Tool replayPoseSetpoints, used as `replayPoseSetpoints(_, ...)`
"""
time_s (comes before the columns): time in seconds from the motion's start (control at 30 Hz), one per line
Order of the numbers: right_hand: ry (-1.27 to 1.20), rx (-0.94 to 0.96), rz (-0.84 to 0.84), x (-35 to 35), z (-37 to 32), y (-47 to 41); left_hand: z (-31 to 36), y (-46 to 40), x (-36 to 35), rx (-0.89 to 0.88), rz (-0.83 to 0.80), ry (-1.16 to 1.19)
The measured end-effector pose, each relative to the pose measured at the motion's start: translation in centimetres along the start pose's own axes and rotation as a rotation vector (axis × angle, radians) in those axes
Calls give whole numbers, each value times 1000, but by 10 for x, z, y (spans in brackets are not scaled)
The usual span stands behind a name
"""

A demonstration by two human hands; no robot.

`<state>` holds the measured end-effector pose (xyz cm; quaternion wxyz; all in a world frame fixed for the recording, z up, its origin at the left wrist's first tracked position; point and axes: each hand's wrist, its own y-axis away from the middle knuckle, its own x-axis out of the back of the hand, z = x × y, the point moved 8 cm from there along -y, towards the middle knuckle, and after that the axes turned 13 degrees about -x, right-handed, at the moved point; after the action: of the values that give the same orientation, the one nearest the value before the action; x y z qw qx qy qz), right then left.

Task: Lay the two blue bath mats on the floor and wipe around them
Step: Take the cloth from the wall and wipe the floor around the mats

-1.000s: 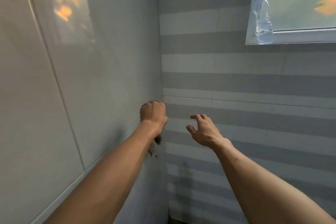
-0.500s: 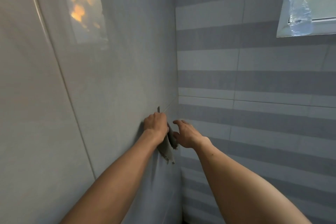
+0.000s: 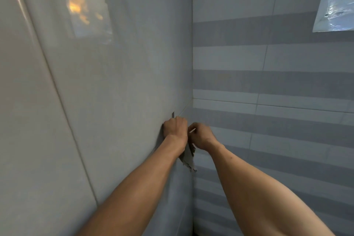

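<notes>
Fingers of the left hand (image 3: pixel 175 127) are curled in against the left wall (image 3: pixel 122 86), closed on the top of a small grey rag (image 3: pixel 188 158) that hangs down from under the fist. A thin dark sliver sticks up just above the knuckles; what it is cannot be made out. The rag's lower edge is ragged and hangs free, lying close to the corner where the two walls meet. The right hand (image 3: pixel 201 136) is just beside the left, nearly touching it, its fingers bent inward at the rag's upper right edge; they appear to pinch the cloth, though the contact itself is hidden behind the knuckles. Both bare forearms reach up from the bottom of the view toward that corner.

The left wall is plain pale tile with a slanting seam and a patch of orange light reflected high up. The right wall (image 3: pixel 268 82) carries broad bands of lighter and darker grey tile. At the upper right corner a window frame (image 3: pixel 323 23) shows, with crinkled clear plastic (image 3: pixel 337 2) against it. The two blue bath mats are not in view, nor is the floor.
</notes>
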<state>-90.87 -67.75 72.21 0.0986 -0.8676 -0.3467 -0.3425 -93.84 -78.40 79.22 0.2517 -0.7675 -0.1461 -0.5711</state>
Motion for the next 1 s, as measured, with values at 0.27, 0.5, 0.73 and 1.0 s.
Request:
replayPoseSetpoints(0.27, -376, 79, 21, 87, -17, 0, 3, -13, 33, -43, 165, 39)
replayPoseSetpoints(0.5, -462, 89, 59, 164, -24, 6, 26, -63, 57, -146, 196, 780)
replayPoseSetpoints(0.73, -180, 21, 268, 254, 42, 1, 144, -113, -2, -370, -33, 1303)
replayPoseSetpoints(1.0, 269, -396, 179, 324, 234, 21, 289, -150, -75, -519, -205, 1247)
